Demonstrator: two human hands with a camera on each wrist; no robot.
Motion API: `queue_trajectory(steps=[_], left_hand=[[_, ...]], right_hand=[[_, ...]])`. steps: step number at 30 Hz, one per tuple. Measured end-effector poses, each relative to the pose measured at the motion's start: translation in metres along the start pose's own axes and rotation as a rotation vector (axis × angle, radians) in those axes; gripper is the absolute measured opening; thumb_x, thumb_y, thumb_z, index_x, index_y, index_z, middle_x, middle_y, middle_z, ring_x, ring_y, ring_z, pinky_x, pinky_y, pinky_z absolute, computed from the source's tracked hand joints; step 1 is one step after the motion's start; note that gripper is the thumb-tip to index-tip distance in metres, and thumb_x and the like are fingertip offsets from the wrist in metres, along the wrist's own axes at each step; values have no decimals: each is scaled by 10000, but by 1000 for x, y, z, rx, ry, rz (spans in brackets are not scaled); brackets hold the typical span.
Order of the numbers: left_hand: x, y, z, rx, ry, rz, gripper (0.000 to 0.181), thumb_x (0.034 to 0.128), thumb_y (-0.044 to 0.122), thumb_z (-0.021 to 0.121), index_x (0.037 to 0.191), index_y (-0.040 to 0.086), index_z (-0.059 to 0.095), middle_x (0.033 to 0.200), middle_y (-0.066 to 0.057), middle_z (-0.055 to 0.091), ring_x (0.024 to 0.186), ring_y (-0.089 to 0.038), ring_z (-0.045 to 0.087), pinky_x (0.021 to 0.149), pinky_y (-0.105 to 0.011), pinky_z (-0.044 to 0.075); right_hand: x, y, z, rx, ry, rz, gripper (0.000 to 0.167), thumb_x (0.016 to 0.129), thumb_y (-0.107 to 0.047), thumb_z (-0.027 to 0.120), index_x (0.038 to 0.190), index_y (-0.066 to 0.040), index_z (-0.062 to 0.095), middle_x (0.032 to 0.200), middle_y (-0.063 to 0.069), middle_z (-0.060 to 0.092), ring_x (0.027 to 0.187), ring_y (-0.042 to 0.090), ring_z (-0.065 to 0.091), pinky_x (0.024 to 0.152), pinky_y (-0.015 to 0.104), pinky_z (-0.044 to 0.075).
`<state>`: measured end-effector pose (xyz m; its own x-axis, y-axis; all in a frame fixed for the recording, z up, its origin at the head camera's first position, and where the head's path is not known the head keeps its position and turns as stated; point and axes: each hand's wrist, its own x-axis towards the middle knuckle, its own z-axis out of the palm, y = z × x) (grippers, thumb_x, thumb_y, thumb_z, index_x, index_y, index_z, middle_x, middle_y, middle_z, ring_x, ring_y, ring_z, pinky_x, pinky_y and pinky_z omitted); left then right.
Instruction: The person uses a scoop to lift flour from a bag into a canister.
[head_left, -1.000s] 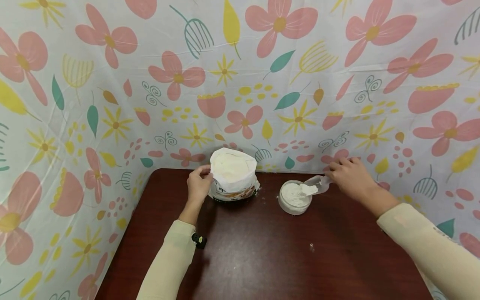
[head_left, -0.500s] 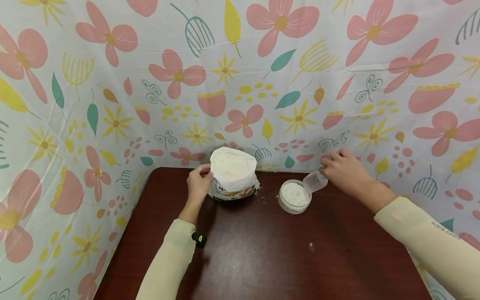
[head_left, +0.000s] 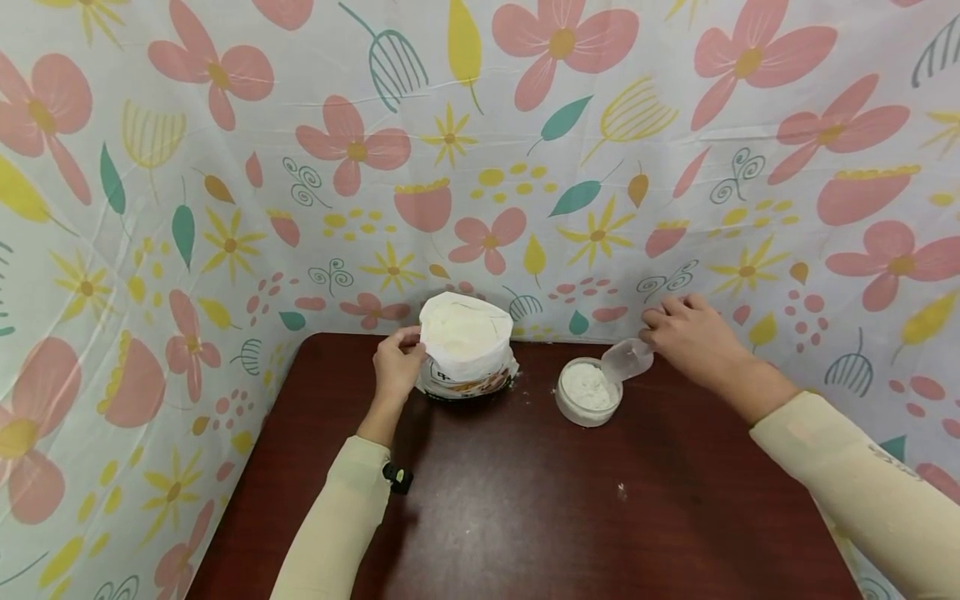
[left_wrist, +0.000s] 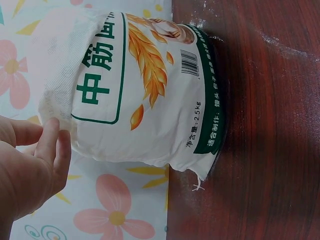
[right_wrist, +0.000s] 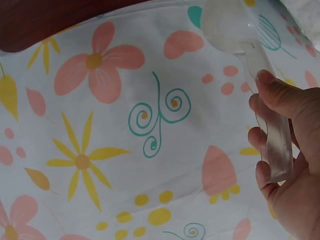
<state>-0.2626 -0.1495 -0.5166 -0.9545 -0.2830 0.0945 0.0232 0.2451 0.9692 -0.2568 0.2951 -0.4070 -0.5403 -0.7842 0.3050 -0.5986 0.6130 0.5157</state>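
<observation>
My left hand [head_left: 399, 367] pinches the rolled-down rim of a white flour bag [left_wrist: 145, 95], which stands upright at the back of the table with flour showing in its mouth. Its printed front, with wheat ears and green lettering, faces the left wrist camera. In my right hand [head_left: 690, 342] is a clear plastic scoop [head_left: 628, 360], gripped by the handle [right_wrist: 272, 135]. The scoop is tipped over the right rim of a round clear bowl [head_left: 588, 414] holding white flour [head_left: 588, 387]. Whether scoop and rim touch, I cannot tell.
A dark red-brown table [head_left: 510, 500] carries everything, with flour specks [head_left: 622, 492] near its middle and a dusting beside the bag. Flower-printed cloth [head_left: 465, 150] hangs close behind the table and along its left side.
The scoop, first face up with a heap of flour at the bowl's rim, has turned over, and the heap is no longer on it. My left hand has stayed at the bag.
</observation>
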Motion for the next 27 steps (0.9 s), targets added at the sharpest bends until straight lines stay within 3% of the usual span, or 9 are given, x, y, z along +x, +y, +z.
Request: queue_trajectory(steps=[6, 10, 15, 27], left_hand=[[0, 1, -1, -3, -10, -2, 260, 971, 23, 666, 1222, 31, 734, 1128, -176, 724, 993, -291, 707, 804, -340, 663], [0, 0, -1, 2, -15, -1, 264, 973, 24, 666, 1229, 27, 730, 1132, -175, 724, 993, -291, 708, 793, -319, 661], [0, 0, -1, 11, -15, -1, 276, 975, 22, 662, 1244, 28, 725, 1135, -180, 719, 996, -297, 705, 791, -315, 661], [-1, 0, -2, 35, -26, -11, 282, 986, 40, 658, 1261, 38, 720, 1129, -166, 710, 983, -295, 705, 721, -274, 639]], right_hand=[[-9, 3, 2, 54, 5, 52, 228, 756, 6, 836, 940, -118, 785, 982, 57, 668, 842, 337, 558, 631, 459, 439], [-18, 5, 7, 113, 29, 118, 283, 727, -78, 885, 992, -117, 793, 941, 104, 643, 911, 366, 595, 594, 473, 458], [-34, 5, 16, 178, 79, 186, 308, 727, -184, 897, 1016, -143, 799, 926, 110, 612, 861, 391, 616, 503, 457, 426], [-67, -10, 28, 264, -121, 319, 273, 793, -172, 876, 1056, -165, 804, 975, 71, 686, 907, 384, 623, 568, 480, 450]])
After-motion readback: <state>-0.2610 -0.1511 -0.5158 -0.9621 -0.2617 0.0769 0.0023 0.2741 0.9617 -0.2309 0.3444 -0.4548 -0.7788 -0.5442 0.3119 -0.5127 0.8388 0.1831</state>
